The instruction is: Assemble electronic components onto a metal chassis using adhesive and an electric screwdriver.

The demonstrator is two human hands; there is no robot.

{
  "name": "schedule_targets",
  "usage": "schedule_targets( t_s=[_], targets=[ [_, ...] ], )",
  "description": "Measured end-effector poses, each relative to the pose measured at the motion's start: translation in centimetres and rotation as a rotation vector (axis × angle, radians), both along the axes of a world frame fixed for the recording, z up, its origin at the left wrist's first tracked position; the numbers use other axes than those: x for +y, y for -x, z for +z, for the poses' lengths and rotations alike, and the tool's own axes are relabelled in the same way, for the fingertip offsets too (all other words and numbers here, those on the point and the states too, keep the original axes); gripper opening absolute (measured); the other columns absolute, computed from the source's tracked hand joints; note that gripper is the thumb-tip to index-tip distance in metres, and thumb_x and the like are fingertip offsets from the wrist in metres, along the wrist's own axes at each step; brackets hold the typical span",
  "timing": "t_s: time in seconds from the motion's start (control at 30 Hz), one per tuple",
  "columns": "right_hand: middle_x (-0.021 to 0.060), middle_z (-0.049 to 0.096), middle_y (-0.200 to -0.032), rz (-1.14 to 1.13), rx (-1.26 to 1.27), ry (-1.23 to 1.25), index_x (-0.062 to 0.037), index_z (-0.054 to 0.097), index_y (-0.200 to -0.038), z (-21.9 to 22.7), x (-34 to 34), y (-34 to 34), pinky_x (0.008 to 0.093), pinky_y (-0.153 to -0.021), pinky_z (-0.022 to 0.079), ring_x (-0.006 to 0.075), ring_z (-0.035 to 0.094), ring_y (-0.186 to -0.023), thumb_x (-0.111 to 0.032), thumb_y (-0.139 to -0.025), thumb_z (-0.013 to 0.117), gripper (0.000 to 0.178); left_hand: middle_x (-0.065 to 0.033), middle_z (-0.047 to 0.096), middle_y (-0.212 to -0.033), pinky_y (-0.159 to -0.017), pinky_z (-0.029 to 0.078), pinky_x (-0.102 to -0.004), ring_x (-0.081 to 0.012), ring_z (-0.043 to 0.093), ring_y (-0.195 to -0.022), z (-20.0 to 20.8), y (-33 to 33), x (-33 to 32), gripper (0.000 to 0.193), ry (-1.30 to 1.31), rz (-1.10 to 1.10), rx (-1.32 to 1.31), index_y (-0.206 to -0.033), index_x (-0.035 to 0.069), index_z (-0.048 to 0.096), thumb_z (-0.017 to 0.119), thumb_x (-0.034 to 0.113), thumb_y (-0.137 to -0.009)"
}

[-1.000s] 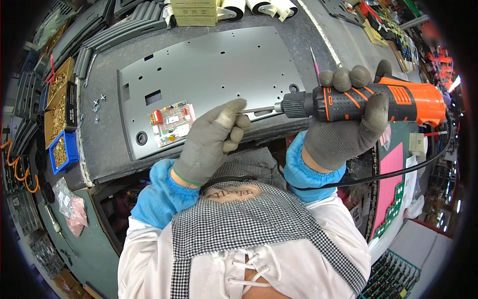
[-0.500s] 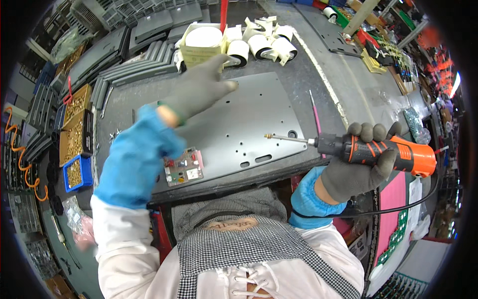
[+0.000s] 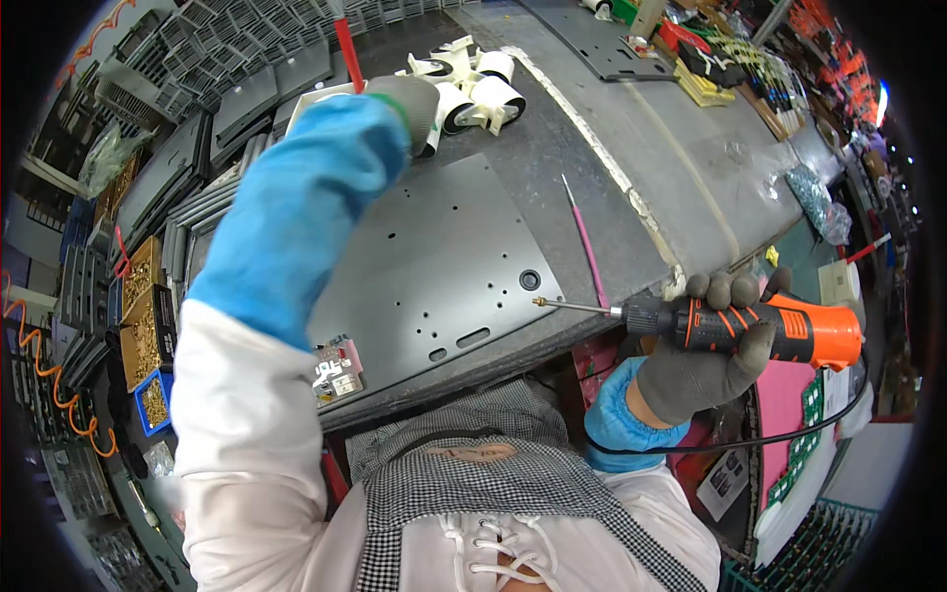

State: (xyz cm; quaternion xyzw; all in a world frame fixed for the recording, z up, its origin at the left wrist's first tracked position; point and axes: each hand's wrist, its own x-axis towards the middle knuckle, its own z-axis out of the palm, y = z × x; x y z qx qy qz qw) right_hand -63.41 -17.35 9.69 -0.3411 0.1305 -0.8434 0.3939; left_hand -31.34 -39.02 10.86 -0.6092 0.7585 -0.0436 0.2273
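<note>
My right hand [image 3: 689,380], in a grey glove, is wrapped around an orange-and-black electric screwdriver [image 3: 760,330]. The driver's long bit points left, and its brass-coloured tip lies over the right corner of a flat grey metal panel [image 3: 444,261] with holes and slots. Across the far side of the bench reaches my left hand [image 3: 414,103], gloved in grey. It is beside several white caster wheels [image 3: 483,104] and a pale container, mostly covered by my blue sleeve. The left fingers are hidden, so their hold does not show.
A pink-handled pointed tool [image 3: 587,245] lies right of the panel. By the panel's near left corner is a small part-covered card [image 3: 338,369]. Bins of brass-coloured hardware [image 3: 143,335] stand at left. A black cable [image 3: 730,447] hangs from the driver.
My left hand has moved farther away, to the container and casters. The right hand still holds the screwdriver, at a slightly lower place in view. The whole view has shifted.
</note>
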Motion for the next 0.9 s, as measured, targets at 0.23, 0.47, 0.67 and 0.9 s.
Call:
schedule_targets(
  t_s=[0.23, 0.47, 0.67, 0.9],
  targets=[
    [0.0102, 0.066, -0.102, -0.02, 0.012, -0.05, -0.0035, 0.042, -0.141, -0.3, 0.3, -0.1, 0.0385, -0.08, 0.053, 0.0204, 0.063, -0.084, -0.029, -0.091, 0.07, 0.063, -0.0123, 0.07, -0.106, -0.09, 0.053, -0.0367, -0.0244, 0.068, -0.102, 4.1, -1.8, 10.3, 0.076, -0.002, -0.238, 0.965, -0.139, 0.01, 0.052, 0.084, 0.022, -0.072],
    [0.0125, 0.066, -0.103, 0.101, 0.006, 0.002, -0.0015, 0.046, -0.137, -0.4, 1.2, 0.0, 0.0426, -0.084, 0.053, 0.0229, 0.064, -0.086, -0.028, -0.091, 0.069, 0.058, -0.0023, 0.064, -0.099, -0.082, 0.05, -0.0322, -0.015, 0.06, -0.092, 1.2, -2.7, 16.0, 0.088, -0.514, -0.135, 1.108, -0.145, 0.013, 0.049, 0.089, 0.011, -0.066],
    [0.0134, 0.066, -0.103, 0.169, 0.036, 0.054, -0.0003, 0.045, -0.137, -0.7, 1.7, -0.7, 0.044, -0.086, 0.053, 0.0246, 0.064, -0.088, -0.027, -0.091, 0.069, 0.058, -0.0059, 0.066, -0.12, -0.096, 0.05, -0.0315, -0.0162, 0.06, -0.11, -1.4, -1.1, 17.1, 0.092, -0.715, -0.17, 1.001, -0.147, 0.007, 0.046, 0.091, 0.019, -0.068],
    [0.0145, 0.067, -0.105, 0.144, 0.047, 0.045, -0.0042, 0.039, -0.146, -0.8, 2.0, -1.2, 0.0479, -0.082, 0.054, 0.0253, 0.066, -0.087, -0.031, -0.092, 0.067, 0.066, -0.0067, 0.066, -0.121, -0.097, 0.052, -0.0321, -0.0174, 0.061, -0.111, -2.0, -0.6, 16.8, 0.096, -0.743, -0.231, 1.049, -0.149, 0.006, 0.044, 0.091, 0.017, -0.067]
  ],
)
